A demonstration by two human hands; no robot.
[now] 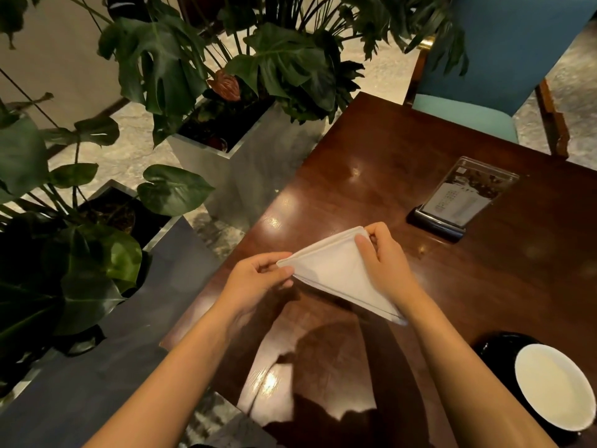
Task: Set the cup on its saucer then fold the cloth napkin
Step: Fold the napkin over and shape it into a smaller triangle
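Napkin: white cloth napkin (339,273) folded into a triangle, held over the glossy dark wooden table (403,163).
Left hand: left hand (258,276) pinches the napkin's left corner.
Right hand: right hand (384,257) grips the far corner, palm over the cloth.
Cup: white-lined cup (554,388) sits on a black saucer (494,344) at the table's near right.
Table stand: clear acrylic menu holder (462,198) beyond the napkin.
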